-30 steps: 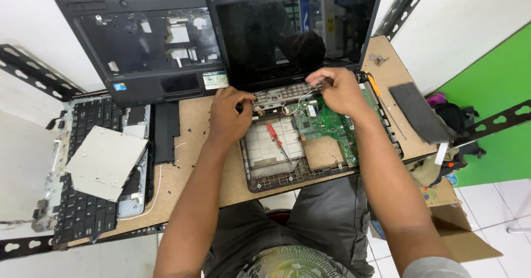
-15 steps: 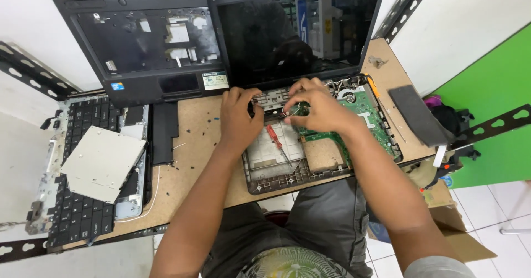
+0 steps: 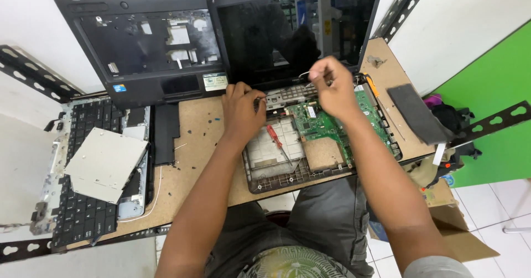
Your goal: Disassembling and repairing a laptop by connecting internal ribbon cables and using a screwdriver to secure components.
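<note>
An opened laptop base [image 3: 276, 173] lies on the wooden board, its green circuit board [image 3: 321, 126] exposed and its dark screen [image 3: 287, 29] standing up behind. My left hand [image 3: 241, 109] rests on the base's back left corner by the hinge, fingers curled. My right hand [image 3: 332, 87] is raised above the hinge area, pinching a thin wire or cable [image 3: 304, 74] that runs down to the base. A red-handled screwdriver [image 3: 275, 136] lies in the base's bare bay.
A black palmrest cover [image 3: 149, 51] leans at the back left. At the left edge, a keyboard [image 3: 77, 200] sits under a silver drive [image 3: 105, 164]. A black strip [image 3: 414, 112] lies on the right of the wooden board [image 3: 188, 167]. Small screws dot the board.
My right hand has lifted from the circuit board and moved up over the hinge, drawing the thin wire with it. My left hand stayed at the back left corner.
</note>
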